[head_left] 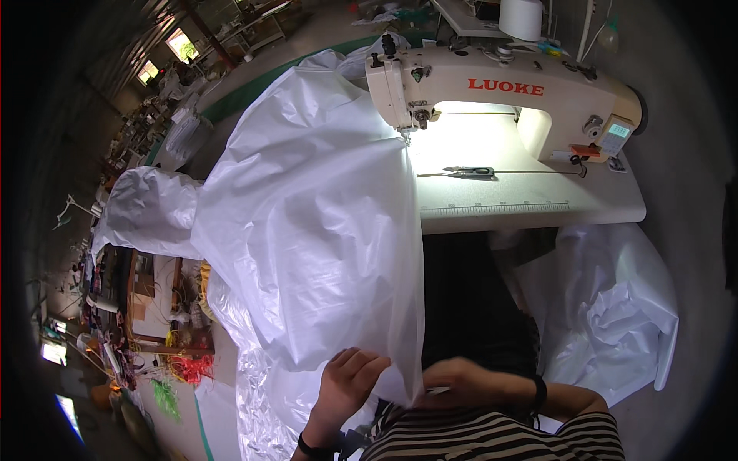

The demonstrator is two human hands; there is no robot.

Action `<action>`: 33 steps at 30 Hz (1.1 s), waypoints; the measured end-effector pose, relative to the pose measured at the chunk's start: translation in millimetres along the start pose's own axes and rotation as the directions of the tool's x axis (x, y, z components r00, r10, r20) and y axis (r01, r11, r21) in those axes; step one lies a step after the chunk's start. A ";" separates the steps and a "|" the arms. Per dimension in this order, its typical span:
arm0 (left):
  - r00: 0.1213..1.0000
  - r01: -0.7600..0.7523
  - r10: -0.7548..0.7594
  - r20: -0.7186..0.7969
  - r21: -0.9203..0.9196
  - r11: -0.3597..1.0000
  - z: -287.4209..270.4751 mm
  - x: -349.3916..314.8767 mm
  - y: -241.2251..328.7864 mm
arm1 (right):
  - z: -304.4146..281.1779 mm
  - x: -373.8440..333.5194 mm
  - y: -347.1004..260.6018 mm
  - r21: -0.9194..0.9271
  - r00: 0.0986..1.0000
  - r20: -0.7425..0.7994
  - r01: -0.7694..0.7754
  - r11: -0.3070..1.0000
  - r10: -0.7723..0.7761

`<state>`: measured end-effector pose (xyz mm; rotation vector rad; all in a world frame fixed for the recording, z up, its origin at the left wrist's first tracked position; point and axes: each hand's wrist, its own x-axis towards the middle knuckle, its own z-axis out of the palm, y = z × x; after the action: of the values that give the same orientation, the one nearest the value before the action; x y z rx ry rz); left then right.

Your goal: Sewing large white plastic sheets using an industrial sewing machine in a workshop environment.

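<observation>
A large white plastic-like sheet [307, 223] drapes from the sewing machine's bed down toward my body, its right edge running from under the needle area [406, 138]. Near the sheet's lower end, my left hand [352, 383] has its fingers curled closed against the white material. My right hand [461, 382] is closed at the sheet's lower right corner, with a small bit of white showing at its fingers. The sewing machine [492, 77] is cream-coloured with a lit work area. Thread snips [469, 172] lie on its bed, well away from both hands.
More white sheeting [607, 323] hangs in a crumpled heap at the right, below the bed's ruler edge [500, 207]. A white thread cone [520, 19] stands behind the machine. Red stringy scraps [192, 369] and green ones [165, 399] lie at the lower left.
</observation>
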<state>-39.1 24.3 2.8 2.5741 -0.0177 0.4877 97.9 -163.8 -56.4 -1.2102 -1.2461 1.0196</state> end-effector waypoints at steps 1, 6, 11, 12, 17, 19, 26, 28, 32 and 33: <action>0.999 0.036 -0.037 0.018 0.009 0.999 0.0 1.7 1.9 | 3.7 -1.3 -10.1 0.012 0.993 0.104 0.045 0.999 -0.046; 0.987 0.114 -0.094 0.128 -0.160 0.980 13.1 0.9 16.0 | 11.0 -2.5 -30.2 -0.299 0.970 0.091 0.242 0.923 -0.224; 0.960 0.270 -0.226 0.163 -0.351 0.896 19.6 -7.8 18.1 | 20.0 7.8 -32.9 -0.524 0.961 0.159 0.276 0.806 -0.226; 0.934 0.356 -0.300 0.191 -0.468 0.809 18.9 -9.8 19.0 | 19.4 8.8 -33.7 -0.554 0.951 0.166 0.309 0.773 -0.262; 0.894 0.444 -0.402 0.199 -0.520 0.730 19.2 -2.5 21.6 | -12.4 16.4 -12.2 -0.670 0.822 0.072 0.459 0.583 -0.564; 0.977 0.160 -0.178 -0.119 -0.146 0.976 22.8 8.2 18.0 | -36.9 36.9 18.2 -0.043 0.751 -0.606 0.300 0.953 -0.264; 0.953 -0.184 0.234 0.194 -0.246 0.952 27.3 39.8 -10.0 | -77.2 93.8 55.3 0.077 0.910 -0.414 0.064 0.995 -0.026; 0.934 -0.194 0.252 0.251 -0.234 0.953 27.1 39.3 -13.7 | -110.6 110.7 44.4 0.398 0.795 -0.543 -0.037 0.917 0.268; 0.905 -0.165 0.224 0.362 -0.187 0.968 28.8 38.4 -16.4 | -124.1 147.4 33.7 -0.743 0.799 -0.600 -0.541 0.394 -0.034; 0.902 -0.204 0.263 0.343 -0.200 0.958 28.7 38.6 -17.7 | -121.1 153.6 34.3 -0.804 0.830 -0.556 -0.551 0.226 0.044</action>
<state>8.6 28.6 -15.5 2.4766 -0.4843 0.0745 234.1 -19.5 -63.7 -2.5932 -1.2526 0.0299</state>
